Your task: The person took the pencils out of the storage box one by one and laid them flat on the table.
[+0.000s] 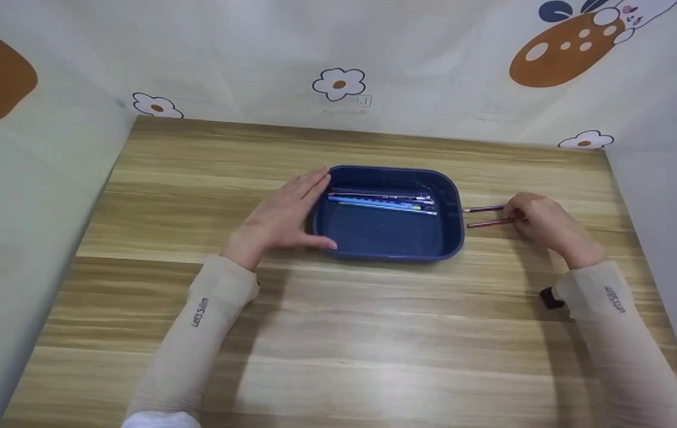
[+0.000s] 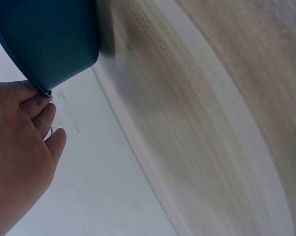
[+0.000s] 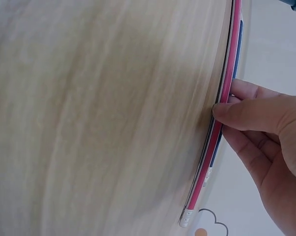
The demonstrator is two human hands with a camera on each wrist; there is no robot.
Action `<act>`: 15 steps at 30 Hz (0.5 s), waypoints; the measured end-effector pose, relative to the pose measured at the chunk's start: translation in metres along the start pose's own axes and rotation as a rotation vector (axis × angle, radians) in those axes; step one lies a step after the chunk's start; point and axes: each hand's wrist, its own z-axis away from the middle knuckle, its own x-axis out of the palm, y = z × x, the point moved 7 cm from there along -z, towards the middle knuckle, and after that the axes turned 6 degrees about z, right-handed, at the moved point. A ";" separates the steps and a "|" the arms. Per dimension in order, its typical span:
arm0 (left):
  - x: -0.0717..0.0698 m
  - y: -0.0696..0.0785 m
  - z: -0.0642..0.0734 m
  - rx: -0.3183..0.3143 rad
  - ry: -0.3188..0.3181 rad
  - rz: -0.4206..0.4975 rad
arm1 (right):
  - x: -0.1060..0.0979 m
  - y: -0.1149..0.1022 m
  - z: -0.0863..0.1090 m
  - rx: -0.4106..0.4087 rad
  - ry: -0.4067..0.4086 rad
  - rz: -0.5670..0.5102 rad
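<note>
A dark blue rectangular bin (image 1: 383,257) stands near the table's middle with several pencils (image 1: 374,203) lying inside. My left hand (image 1: 282,217) rests against the bin's left end, thumb at the front corner and straight fingers at the back one. In the left wrist view, the fingertips are partly hidden behind the bin's rim (image 2: 20,69). To the right of the bin, my right hand (image 1: 543,223) pinches a red pencil (image 3: 229,73) low at the table, thumb on its near side. A dark blue pencil (image 3: 240,44) lies close behind, by the index finger. Both have white eraser ends.
The wood-grain table (image 1: 374,333) extends in front of the bin and to both sides. Pale curtain-like walls (image 1: 243,59) with flower and orange prints enclose its back and sides. A small black object (image 1: 551,298) sits at the right wrist cuff.
</note>
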 end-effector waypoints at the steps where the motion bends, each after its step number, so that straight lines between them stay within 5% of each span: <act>1: 0.000 0.000 0.000 0.001 0.000 0.000 | -0.001 0.000 0.001 -0.002 0.007 -0.001; 15: -0.001 0.002 0.001 0.009 -0.006 0.021 | -0.021 -0.016 0.005 0.014 0.146 -0.083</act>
